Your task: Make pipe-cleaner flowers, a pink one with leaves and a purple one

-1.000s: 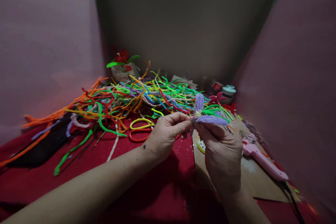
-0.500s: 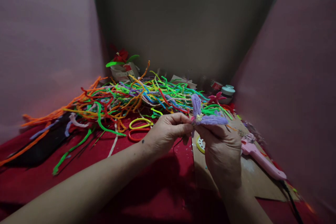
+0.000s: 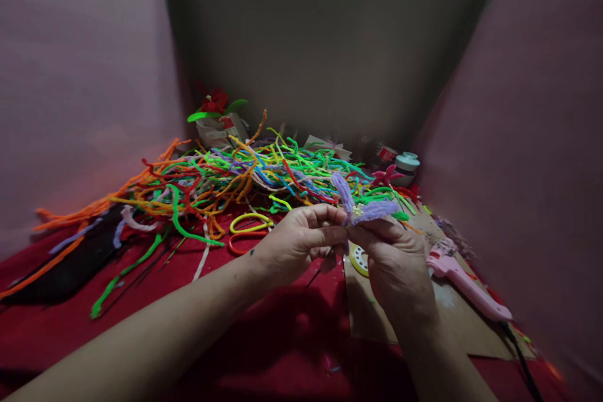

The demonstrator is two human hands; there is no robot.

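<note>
Between my two hands is a purple pipe-cleaner flower (image 3: 375, 209) with a small pale yellow centre. Two of its petals show, one pointing up and one to the right. My left hand (image 3: 304, 239) is closed, pinching the flower's base between thumb and fingers. My right hand (image 3: 393, 257) pinches it from the other side, its thumb close to the left thumb. A thin dark stem sticks out below the left fingers; the rest of the flower is hidden by the hands.
Behind the hands lies a tangled heap of coloured pipe cleaners (image 3: 264, 169). Scissors (image 3: 249, 223) with yellow and red handles lie left of the hands. To the right, a pink glue gun (image 3: 471, 282) and a yellow tape roll (image 3: 359, 259) rest on cardboard (image 3: 475, 336). A lidded jar (image 3: 407, 166) stands behind.
The flower has turned slightly in my fingers: its upper petal leans more to the left and its right petal tilts upward. My right hand has shifted a little. Both hands keep their pinch.
</note>
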